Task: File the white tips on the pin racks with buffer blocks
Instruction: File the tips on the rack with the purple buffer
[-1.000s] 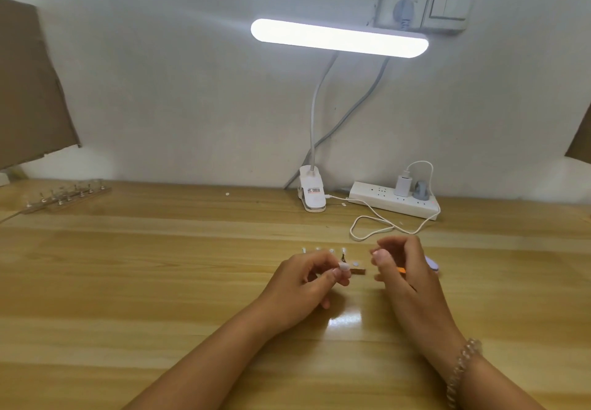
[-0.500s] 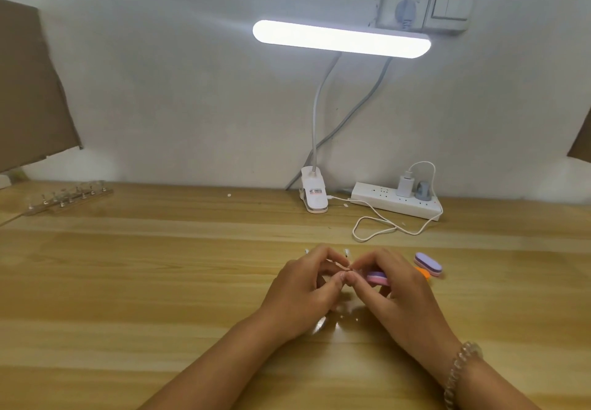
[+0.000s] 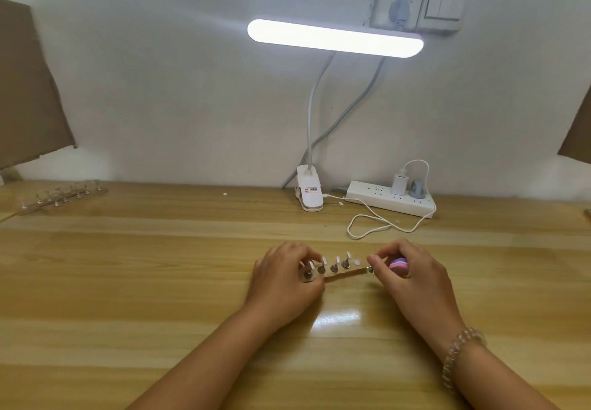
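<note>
A clear pin rack [image 3: 339,273] with several small white tips on metal pins lies across the wooden table [image 3: 160,281] in front of me. My left hand [image 3: 284,278] grips the rack's left end. My right hand [image 3: 409,276] pinches the rack's right end with thumb and forefinger and holds a pink and purple buffer block [image 3: 399,265] tucked under its fingers. One magnet spot on the rack, near my right hand, bears no tip.
A second pin rack [image 3: 60,200] lies at the far left of the table. A clip lamp base [image 3: 309,193], a white power strip [image 3: 391,201] and a looped white cable [image 3: 374,225] sit at the back near the wall.
My hands have moved apart from a close pinch at the centre to the rack's two ends. The rack's row of tips is now uncovered between them, and the buffer block sits in my right hand.
</note>
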The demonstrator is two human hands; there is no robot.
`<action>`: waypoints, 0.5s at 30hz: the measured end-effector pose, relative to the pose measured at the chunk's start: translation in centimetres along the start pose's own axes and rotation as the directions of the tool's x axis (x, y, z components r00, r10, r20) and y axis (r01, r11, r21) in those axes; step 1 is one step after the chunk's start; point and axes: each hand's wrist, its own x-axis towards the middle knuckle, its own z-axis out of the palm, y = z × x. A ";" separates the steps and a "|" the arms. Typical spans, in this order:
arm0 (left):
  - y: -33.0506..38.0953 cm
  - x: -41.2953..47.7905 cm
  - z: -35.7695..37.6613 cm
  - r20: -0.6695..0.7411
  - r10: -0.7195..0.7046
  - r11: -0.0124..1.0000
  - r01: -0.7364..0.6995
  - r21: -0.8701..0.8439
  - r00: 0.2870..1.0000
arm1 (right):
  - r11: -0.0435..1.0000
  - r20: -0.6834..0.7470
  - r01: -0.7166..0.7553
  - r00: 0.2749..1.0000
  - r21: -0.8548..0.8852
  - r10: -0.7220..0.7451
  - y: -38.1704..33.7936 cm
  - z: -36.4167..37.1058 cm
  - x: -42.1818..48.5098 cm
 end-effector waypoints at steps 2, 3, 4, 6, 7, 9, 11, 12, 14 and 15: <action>0.0 -0.1 0.1 0.022 0.041 0.999 -0.040 -0.036 0.999 | 1.000 0.007 0.000 1.000 -0.023 0.000 0.0 0.1 0.0; 0.1 -0.2 0.2 0.029 0.062 0.997 -0.061 -0.048 0.998 | 0.999 0.007 0.009 1.000 -0.038 -0.009 0.0 0.1 0.0; 0.2 -0.2 0.2 0.030 0.082 0.995 -0.080 -0.056 0.996 | 0.998 0.005 0.018 1.000 -0.052 -0.018 0.0 0.1 0.0; 0.2 -0.2 0.2 0.026 0.104 0.993 -0.103 -0.062 0.994 | 0.997 0.006 0.018 1.000 -0.071 -0.017 0.0 0.2 0.0; 0.2 -0.2 0.2 0.021 0.111 0.992 -0.109 -0.061 0.994 | 0.997 0.009 0.013 1.000 -0.077 -0.012 0.1 0.2 0.0; 0.3 -0.2 0.1 0.017 0.121 0.991 -0.120 -0.058 0.993 | 0.996 0.027 0.014 1.000 -0.086 -0.011 0.2 0.2 0.1; 0.4 -0.2 0.1 0.021 0.127 0.990 -0.126 -0.057 0.992 | 0.995 0.058 0.031 0.998 -0.098 -0.025 0.3 0.3 0.0; 0.4 -0.3 0.1 0.021 0.128 0.990 -0.127 -0.058 0.992 | 0.994 0.067 0.041 0.997 -0.103 -0.034 0.3 0.3 -0.1; 0.4 -0.3 0.1 0.021 0.122 0.991 -0.121 -0.059 0.992 | 0.994 0.065 0.056 0.997 -0.097 -0.050 0.2 0.4 -0.2; 0.4 -0.3 0.1 0.020 0.119 0.992 -0.117 -0.056 0.993 | 0.994 0.063 0.061 0.996 -0.089 -0.055 0.1 0.3 -0.2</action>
